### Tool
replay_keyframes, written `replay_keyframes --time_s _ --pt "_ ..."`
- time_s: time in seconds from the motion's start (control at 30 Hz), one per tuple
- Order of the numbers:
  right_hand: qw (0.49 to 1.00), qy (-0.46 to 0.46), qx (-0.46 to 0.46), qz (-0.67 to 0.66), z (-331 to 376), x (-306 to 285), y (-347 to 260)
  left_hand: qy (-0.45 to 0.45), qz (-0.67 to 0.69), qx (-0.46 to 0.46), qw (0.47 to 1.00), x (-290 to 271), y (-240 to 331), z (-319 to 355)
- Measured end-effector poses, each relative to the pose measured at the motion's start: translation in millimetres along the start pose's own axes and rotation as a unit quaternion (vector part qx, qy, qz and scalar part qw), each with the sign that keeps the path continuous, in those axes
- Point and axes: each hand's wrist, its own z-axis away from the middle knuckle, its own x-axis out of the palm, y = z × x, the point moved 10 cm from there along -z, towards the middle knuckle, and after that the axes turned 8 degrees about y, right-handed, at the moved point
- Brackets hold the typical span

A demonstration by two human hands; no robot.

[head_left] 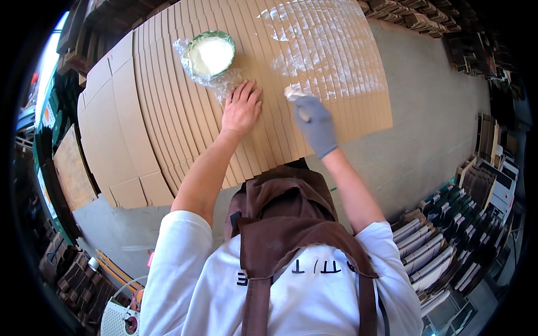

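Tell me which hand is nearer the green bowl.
Left. The left hand rests on cardboard just short of the green bowl; the gloved right hand is farther off, to the bowl's right.

Cardboard sheets (269,131) are tan and kinda stripey, bowl (230,42) is green, contents (212,56) creamy white. Glove (315,126) is grey, apron (272,242) dark brown, shirt (319,299) white with black lettering (296,267).

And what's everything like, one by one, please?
Bowl: uncovered, whitish paste inside.
Plastic film: crumpled around the bowl.
Cardboard sheets: overlapping, upper right smeared shiny, left bare.
Brush-like tool: held, tip whitish.
Left hand: bare, open, resting on cardboard.
Right hand: gloved, closed around the tool.
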Motion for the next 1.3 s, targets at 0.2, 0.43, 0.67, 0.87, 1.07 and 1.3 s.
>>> replay_keyframes --time_s 0.2,0.43,0.67,0.87,1.07,1.3 --pt "0.998 0.028 0.045 0.021 -36 7 32 -0.019 0.001 -0.014 1.0 2 1 -1" --pt "0.998 -0.001 0.032 0.046 -54 10 55 -0.01 -0.003 -0.006 1.0 3 2 -4" --pt "1.0 -0.007 0.01 0.01 -8 -34 32 -0.014 -0.001 -0.011 1.0 5 0 -2" --pt "0.996 -0.069 -0.048 0.037 24 1 4 -0.018 -0.008 -0.012 1.0 5 0 0" --pt "0.995 -0.052 -0.047 0.07 16 -24 1 -0.018 -0.026 -0.006 0.999 9 -2 0" --pt "0.991 -0.047 0.029 0.123 4 -42 59 -0.031 -0.034 -0.011 0.999 11 -4 0"
